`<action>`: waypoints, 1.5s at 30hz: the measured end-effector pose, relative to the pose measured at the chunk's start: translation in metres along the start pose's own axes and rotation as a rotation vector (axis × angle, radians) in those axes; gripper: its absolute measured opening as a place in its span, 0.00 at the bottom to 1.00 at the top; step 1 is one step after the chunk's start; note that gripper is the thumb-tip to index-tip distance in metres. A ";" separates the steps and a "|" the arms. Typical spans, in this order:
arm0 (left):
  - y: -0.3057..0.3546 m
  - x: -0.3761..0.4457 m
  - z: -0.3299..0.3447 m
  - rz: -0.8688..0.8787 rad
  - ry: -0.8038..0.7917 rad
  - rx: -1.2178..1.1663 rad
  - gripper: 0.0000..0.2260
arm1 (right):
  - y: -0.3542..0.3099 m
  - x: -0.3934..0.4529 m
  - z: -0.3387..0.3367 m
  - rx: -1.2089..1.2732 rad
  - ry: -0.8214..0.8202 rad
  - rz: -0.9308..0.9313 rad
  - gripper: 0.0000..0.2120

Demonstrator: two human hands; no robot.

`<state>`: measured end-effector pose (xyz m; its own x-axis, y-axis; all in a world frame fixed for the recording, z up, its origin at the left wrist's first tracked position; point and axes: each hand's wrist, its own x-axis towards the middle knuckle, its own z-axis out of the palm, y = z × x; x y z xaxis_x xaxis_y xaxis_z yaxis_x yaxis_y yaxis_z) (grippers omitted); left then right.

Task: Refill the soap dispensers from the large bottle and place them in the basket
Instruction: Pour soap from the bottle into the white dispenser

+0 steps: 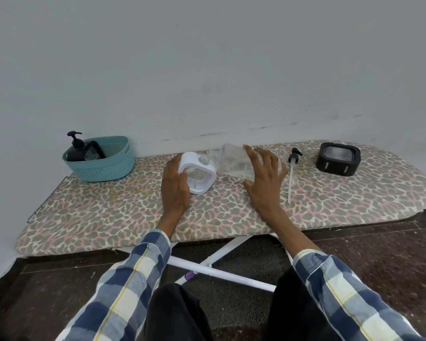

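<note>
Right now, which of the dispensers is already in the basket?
The black pump dispenser, standing upright in the teal basket at the left. The white dispenser is under the left hand mid-board, and the black square one sits at the right.

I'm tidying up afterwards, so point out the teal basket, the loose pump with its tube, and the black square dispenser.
teal basket (103,168): head view, on its front woven wall.
loose pump (293,157): head view, on its black collar.
black square dispenser (335,166): head view, on its front side.

Open board (96,212) between basket (101,159) and hands (176,185) (loose pump (292,173) just right of them).
</note>
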<state>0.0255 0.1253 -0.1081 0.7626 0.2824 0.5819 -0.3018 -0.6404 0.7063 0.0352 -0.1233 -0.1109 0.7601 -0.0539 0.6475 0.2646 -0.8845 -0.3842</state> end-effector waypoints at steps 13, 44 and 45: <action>-0.008 0.002 0.003 -0.013 -0.033 0.061 0.20 | 0.000 0.002 -0.003 -0.037 -0.005 -0.028 0.55; -0.007 0.001 0.003 -0.017 -0.033 0.055 0.20 | 0.009 0.033 -0.026 -0.173 -0.025 -0.220 0.52; -0.008 0.001 0.003 -0.016 -0.035 0.054 0.20 | 0.010 0.034 -0.026 -0.176 -0.024 -0.226 0.52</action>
<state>0.0303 0.1282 -0.1141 0.7868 0.2688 0.5555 -0.2584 -0.6740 0.6921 0.0484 -0.1460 -0.0751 0.7081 0.1625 0.6872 0.3229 -0.9400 -0.1104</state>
